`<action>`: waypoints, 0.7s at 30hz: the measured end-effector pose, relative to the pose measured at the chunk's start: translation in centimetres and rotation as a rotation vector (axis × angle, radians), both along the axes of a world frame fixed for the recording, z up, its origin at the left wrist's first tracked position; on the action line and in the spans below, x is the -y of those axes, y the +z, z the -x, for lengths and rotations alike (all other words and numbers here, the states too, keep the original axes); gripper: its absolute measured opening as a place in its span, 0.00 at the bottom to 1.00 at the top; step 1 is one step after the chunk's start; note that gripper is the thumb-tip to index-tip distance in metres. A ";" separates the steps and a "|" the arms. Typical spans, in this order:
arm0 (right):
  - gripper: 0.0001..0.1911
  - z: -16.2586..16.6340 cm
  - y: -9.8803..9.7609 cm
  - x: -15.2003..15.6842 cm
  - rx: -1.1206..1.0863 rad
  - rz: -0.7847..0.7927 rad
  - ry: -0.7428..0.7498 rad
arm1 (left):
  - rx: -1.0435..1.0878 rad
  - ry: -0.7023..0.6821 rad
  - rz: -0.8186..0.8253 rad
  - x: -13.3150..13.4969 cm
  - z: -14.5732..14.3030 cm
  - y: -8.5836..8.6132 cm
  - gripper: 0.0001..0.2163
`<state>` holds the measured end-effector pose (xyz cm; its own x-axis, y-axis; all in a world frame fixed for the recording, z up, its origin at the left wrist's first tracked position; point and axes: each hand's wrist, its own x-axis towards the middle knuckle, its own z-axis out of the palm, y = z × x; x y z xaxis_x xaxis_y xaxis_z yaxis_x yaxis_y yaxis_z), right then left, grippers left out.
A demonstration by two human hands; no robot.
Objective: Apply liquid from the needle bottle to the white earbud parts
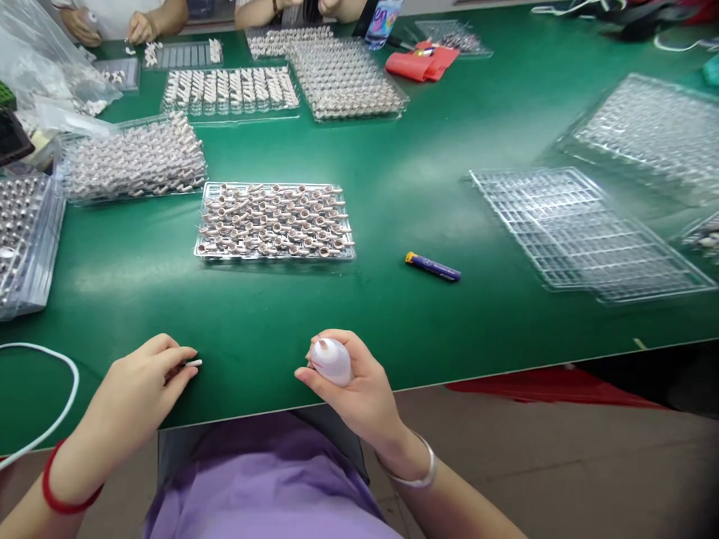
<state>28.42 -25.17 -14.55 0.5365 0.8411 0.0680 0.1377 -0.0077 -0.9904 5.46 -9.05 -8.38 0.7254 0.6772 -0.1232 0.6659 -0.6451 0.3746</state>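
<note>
My left hand (147,382) is closed in a pinch over the near edge of the green table (247,314). A small white stick-like part (194,363) pokes out from between its thumb and fingers; the rest of it is hidden. Wrapped around a whitish squeeze bottle (332,361), my right hand (356,382) holds the bottle with its tip toward the camera. Beyond both hands lies a clear plastic tray (275,257) filled with rows of small white parts that have round brownish ends.
A blue marker-like tube (432,266) lies right of the tray. Clear trays (589,232) spread at the right; more filled trays (132,157) stand at the left and back. A white cable (70,393) curves at near left. Across the table are two people's hands (140,28).
</note>
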 end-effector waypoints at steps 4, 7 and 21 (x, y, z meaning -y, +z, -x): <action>0.15 1.5 0.9 -0.3 -0.077 0.006 0.093 | 0.202 0.024 0.134 2.7 -0.6 0.0 0.11; 0.15 3.0 1.3 -0.7 -0.132 -0.021 0.257 | 0.320 -0.016 0.317 4.5 -1.4 -0.2 0.06; 0.15 3.8 1.3 -0.9 -0.339 -0.034 0.433 | 0.561 -0.101 0.257 6.3 -2.6 -0.4 0.08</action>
<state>24.65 -24.28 -13.25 0.1388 0.9902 -0.0179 -0.2059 0.0112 -0.9785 8.09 -15.39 -8.82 0.7859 0.6010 0.1454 0.2631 -0.5378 0.8010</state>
